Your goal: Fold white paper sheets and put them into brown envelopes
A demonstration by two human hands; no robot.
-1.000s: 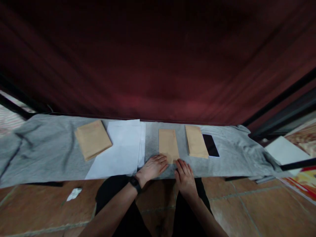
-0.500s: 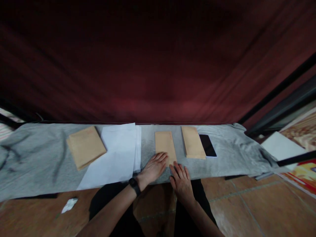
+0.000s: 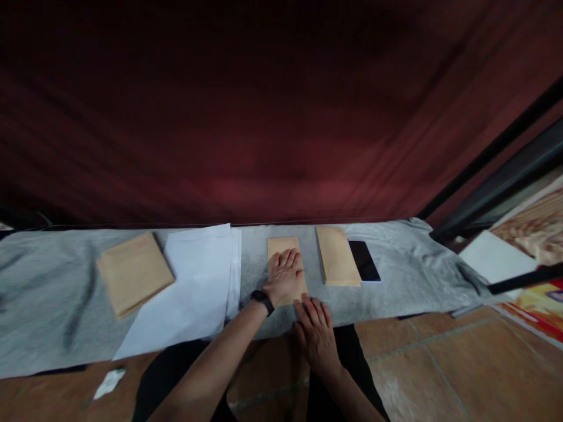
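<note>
A tan paper envelope [image 3: 273,249] lies flat on the grey cloth in front of me. My left hand [image 3: 284,276], with a black band at the wrist, rests palm down across the envelope's middle, its fingers stretched out. At the envelope's near right corner, my right hand [image 3: 315,333] touches the edge with its fingertips, fingers extended and slightly apart. Neither hand grips anything. To the right lies a small pile of similar envelopes [image 3: 338,258], partly over or against a dark-screened phone [image 3: 364,261].
Left of the hands are large white paper sheets [image 3: 193,281], with a stack of tan envelopes [image 3: 134,272] overlapping their left side. The grey cloth [image 3: 404,264] covers a narrow surface before a dark red curtain [image 3: 264,146]. A crumpled white tissue [image 3: 109,383] lies on the tiled floor.
My left hand has slid forward, away from me, over the envelope. My right hand stays by the near corner. The whole view has shifted slightly.
</note>
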